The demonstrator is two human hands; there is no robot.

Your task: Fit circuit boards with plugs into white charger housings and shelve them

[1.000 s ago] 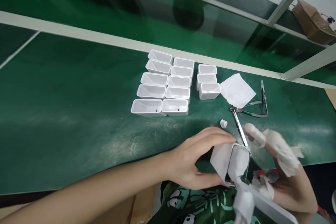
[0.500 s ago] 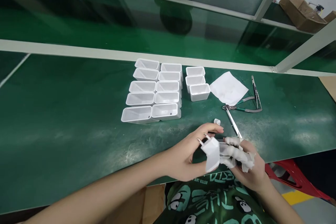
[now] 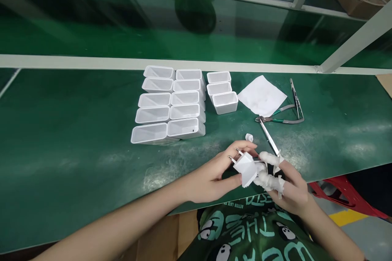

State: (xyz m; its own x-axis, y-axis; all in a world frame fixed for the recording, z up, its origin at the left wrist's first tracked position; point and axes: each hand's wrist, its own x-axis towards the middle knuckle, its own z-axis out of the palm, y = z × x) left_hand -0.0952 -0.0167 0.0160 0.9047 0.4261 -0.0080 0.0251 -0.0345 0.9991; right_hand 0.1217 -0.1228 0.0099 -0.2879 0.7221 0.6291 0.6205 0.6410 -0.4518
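Observation:
A white two-pin plug adapter [image 3: 246,168] is held near the table's front edge, its metal pins pointing up and left. My left hand [image 3: 222,175] grips it between the thumb below and the fingers behind. White wrappings cover several fingers of my right hand [image 3: 290,187], which is closed at the adapter's right side, around something thin and whitish that is mostly hidden. Just beyond the hands lies a small white round piece [image 3: 249,137]. White open bins [image 3: 186,127] stand in two columns, and a shorter column of smaller bins [image 3: 225,104] is beside them.
A white cloth or paper [image 3: 262,96] lies right of the bins. Green-handled cutters [image 3: 280,120], tweezers [image 3: 296,98] and a long metal tool [image 3: 269,136] are on the green table [image 3: 76,138]. A frame rail [image 3: 116,63] runs behind.
The adapter has turned a little in my left hand. My right-hand fingers have shifted and spread slightly beside it. The camera view has moved a bit.

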